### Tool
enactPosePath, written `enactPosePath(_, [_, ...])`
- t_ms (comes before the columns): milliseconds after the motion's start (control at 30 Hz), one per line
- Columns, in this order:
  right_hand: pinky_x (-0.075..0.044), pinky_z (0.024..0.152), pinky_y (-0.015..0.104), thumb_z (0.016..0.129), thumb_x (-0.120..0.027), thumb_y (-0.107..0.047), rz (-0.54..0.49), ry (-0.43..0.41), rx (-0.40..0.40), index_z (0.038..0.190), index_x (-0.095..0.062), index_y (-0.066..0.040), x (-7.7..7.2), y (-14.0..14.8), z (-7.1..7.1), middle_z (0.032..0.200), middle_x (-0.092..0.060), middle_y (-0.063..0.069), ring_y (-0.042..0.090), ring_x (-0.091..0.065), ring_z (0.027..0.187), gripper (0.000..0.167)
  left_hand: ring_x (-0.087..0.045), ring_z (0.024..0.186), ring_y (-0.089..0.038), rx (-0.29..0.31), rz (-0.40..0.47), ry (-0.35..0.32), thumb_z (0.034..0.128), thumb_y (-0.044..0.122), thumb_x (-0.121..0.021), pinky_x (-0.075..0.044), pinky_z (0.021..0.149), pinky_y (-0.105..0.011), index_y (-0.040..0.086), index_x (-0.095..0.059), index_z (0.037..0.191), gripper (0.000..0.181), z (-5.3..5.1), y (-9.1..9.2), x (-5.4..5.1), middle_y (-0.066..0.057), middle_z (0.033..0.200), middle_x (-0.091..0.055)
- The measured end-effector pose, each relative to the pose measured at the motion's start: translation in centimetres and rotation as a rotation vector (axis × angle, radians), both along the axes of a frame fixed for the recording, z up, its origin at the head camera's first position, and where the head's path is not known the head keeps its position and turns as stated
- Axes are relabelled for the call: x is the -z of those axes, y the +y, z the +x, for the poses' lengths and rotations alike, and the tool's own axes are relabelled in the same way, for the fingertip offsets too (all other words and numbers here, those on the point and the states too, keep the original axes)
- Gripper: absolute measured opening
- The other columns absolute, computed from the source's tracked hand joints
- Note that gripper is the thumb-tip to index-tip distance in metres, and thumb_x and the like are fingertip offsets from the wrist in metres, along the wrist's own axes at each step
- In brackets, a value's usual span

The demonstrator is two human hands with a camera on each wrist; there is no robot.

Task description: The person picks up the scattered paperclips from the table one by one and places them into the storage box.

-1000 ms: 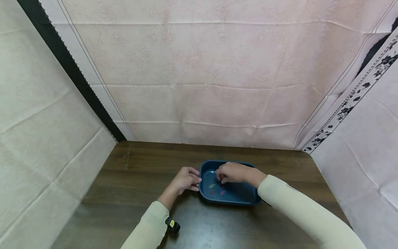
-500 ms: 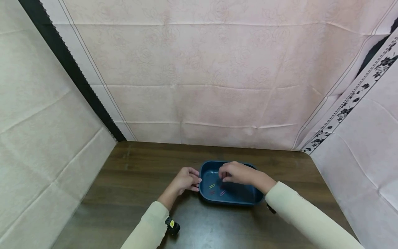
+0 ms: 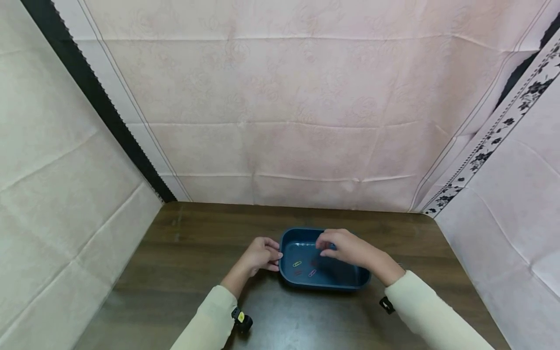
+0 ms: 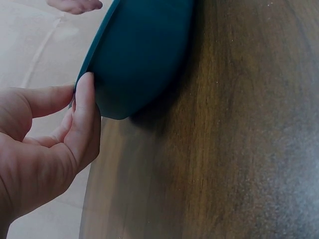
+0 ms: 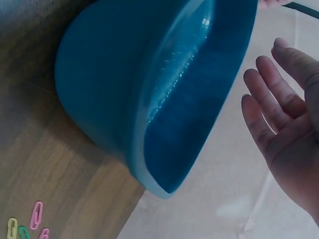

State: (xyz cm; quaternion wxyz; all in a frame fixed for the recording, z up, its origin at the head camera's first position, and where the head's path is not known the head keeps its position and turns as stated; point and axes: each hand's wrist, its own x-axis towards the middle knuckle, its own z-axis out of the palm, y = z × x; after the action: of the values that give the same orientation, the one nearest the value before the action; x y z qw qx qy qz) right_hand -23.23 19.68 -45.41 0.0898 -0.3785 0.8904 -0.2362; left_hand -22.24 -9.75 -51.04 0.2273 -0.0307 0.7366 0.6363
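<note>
Pale cloth (image 3: 280, 97) is hanging behind and beside a wooden counter (image 3: 192, 287). Blue tray (image 3: 325, 284) is standing right of centre there. The left hand (image 3: 258, 255) is pinching its left rim; the right hand (image 3: 343, 247) is hovering over its far right part, fingers parted, holding nothing visible. Clips (image 3: 297, 264) are lying inside, near left; other clips (image 5: 36, 215) are lying outside on the counter. The work seems to be standing between clips; another pick would be calling for a fine fingertip pinch.
</note>
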Motion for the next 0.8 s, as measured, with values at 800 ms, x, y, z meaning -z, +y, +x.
enactPosePath(800, [-0.06,0.096,0.05,0.097,-0.073,-0.021,-0.19,0.077,0.26,0.124,-0.069,-0.018,1.0,5.3,3.0,0.123,-0.071,0.001,0.023,-0.067,0.114,0.028,-0.071,0.077,-0.023,0.001,-0.002,0.007,0.0995,0.004,-0.066,-0.066,0.072,-0.036,-0.007,-0.058,0.125,0.028,0.0,0.0,0.1,-0.024,0.105,-0.067])
